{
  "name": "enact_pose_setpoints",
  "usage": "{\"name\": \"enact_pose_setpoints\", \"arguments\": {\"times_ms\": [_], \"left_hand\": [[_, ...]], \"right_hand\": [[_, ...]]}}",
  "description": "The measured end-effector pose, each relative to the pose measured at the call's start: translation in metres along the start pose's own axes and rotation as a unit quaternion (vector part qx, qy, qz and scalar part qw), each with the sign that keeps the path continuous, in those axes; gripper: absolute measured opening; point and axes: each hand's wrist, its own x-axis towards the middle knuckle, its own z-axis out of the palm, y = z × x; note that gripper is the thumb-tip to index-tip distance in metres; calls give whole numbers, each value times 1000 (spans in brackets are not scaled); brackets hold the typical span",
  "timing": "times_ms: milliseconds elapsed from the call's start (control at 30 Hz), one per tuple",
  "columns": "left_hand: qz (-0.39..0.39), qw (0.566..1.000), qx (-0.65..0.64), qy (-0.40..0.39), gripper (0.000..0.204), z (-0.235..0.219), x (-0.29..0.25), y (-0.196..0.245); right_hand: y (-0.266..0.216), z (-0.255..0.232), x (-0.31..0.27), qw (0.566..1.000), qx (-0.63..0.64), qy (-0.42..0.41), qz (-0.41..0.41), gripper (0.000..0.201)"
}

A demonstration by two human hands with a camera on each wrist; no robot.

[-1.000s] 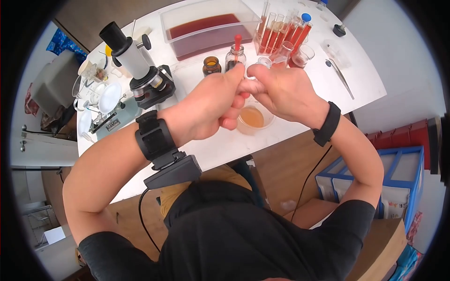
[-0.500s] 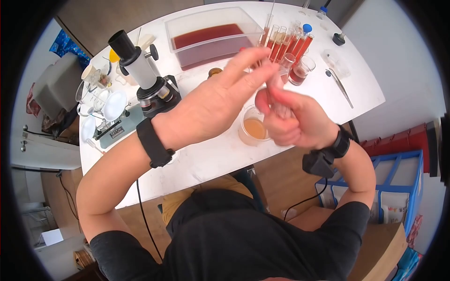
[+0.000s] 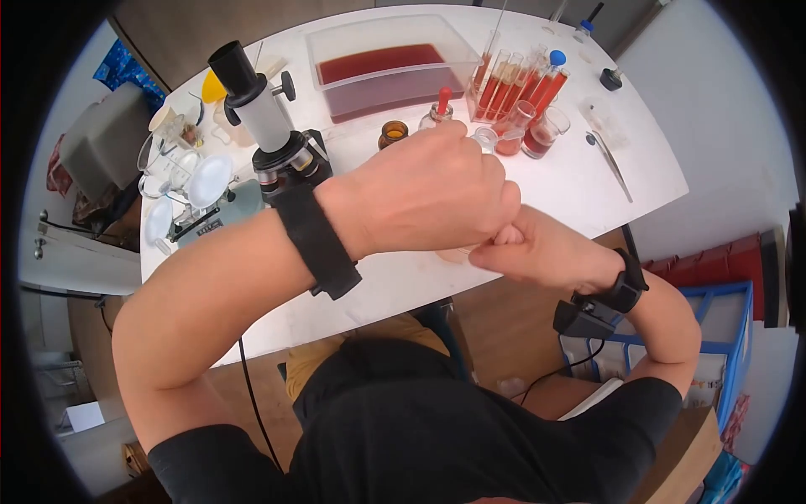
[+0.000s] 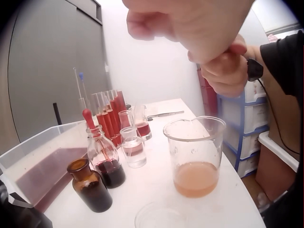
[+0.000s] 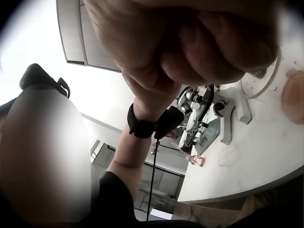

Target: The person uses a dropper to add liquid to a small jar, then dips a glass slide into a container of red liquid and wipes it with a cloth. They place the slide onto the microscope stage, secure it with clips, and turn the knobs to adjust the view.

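In the head view my left hand (image 3: 428, 189), back up and fingers curled, is over the table's middle. My right hand (image 3: 554, 252) meets it on the right, its fingers wrapped round what looks like the left thumb, mostly hidden. The left wrist view has the left hand (image 4: 190, 23) at the top and the curled right hand (image 4: 225, 71) against it. Curled right fingers fill the top of the right wrist view, touching the left hand (image 5: 149, 97). Neither hand shows an object. Beneath them stands a clear beaker (image 4: 195, 178) of pale orange liquid.
Behind the hands are an amber bottle (image 3: 393, 133), a red-topped dropper bottle (image 4: 108, 166), racked red-filled test tubes (image 3: 512, 88) and a clear tub (image 3: 382, 88) of red liquid. A microscope (image 3: 267, 118) and balance (image 3: 210, 181) stand left; tweezers (image 3: 611, 164) lie right.
The left hand, stretched out half a second ago, has curled its fingers and moved lower. The right hand has moved down and slightly right, and now joins the left hand from the right.
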Motion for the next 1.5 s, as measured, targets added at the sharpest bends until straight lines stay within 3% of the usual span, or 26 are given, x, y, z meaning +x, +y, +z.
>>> {"name": "enact_pose_setpoints", "arguments": {"times_ms": [100, 233, 333, 433, 467, 533, 633, 667, 800, 900, 1000, 1167, 1300, 1500], "left_hand": [[-85, 993, -50, -70, 23, 8, 8, 2], [-201, 954, -162, -150, 28, 18, 18, 5], [-256, 935, -225, -99, 23, 27, 17, 9], [-321, 895, -294, -97, 20, 33, 20, 9], [-336, 881, -318, -95, 18, 34, 22, 8], [-364, 851, -366, -93, 14, 34, 25, 9], [-430, 787, -431, -105, 8, 25, 29, 10], [-447, 759, -470, -63, 10, 35, 26, 11], [-496, 627, -600, -36, 28, 27, 32, 19], [-523, 515, -678, -25, 22, 25, 33, 21], [-500, 456, -736, -8, 20, 30, 31, 18], [-486, 399, -777, 11, 19, 35, 29, 18], [-481, 350, -804, 11, 19, 36, 26, 17], [-426, 272, -863, -10, 18, 44, 18, 14]], "right_hand": [[-5, -14, 3, 976, -200, 86, 6, 25], [-2, -19, 8, 890, -408, 201, -24, 24], [-1, -22, 8, 806, -525, 259, -90, 27], [-5, -30, 9, 706, -632, 286, -142, 29], [-3, -33, 11, 667, -648, 312, -193, 29], [-6, -38, 12, 643, -663, 305, -233, 28], [-13, -47, 15, 598, -683, 304, -290, 24], [-16, -51, 17, 584, -689, 300, -307, 22], [-18, -62, 21, 544, -685, 307, -377, 13], [-23, -67, 26, 448, -720, 312, -428, 14], [-31, -71, 25, 433, -740, 278, -433, 13], [-31, -75, 40, 405, -725, 277, -484, 14], [-35, -66, 44, 415, -785, 265, -377, 13], [-30, -67, 48, 440, -743, 278, -422, 13]]}}
